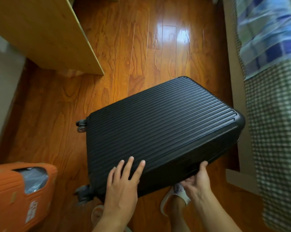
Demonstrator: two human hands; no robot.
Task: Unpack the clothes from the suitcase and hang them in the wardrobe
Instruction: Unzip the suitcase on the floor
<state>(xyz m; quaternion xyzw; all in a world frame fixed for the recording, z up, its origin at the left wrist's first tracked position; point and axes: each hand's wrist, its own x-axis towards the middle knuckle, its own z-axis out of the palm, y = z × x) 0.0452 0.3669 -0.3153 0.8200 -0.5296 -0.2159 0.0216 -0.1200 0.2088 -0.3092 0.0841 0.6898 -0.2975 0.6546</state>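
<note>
A black ribbed hard-shell suitcase (159, 129) lies closed and tilted over the wooden floor, its wheels at the left end. My left hand (123, 185) rests flat on the near edge of its top shell, fingers spread. My right hand (199, 179) grips the near side from below, thumb against the seam. No clothes are visible; the inside of the case is hidden. The wardrobe cannot be made out for certain.
A light wooden panel (46, 34) stands at the upper left. An orange suitcase (19, 193) sits at the lower left. A bed with checked and blue plaid covers (273, 97) runs along the right. My slippered feet (173, 198) are under the black case.
</note>
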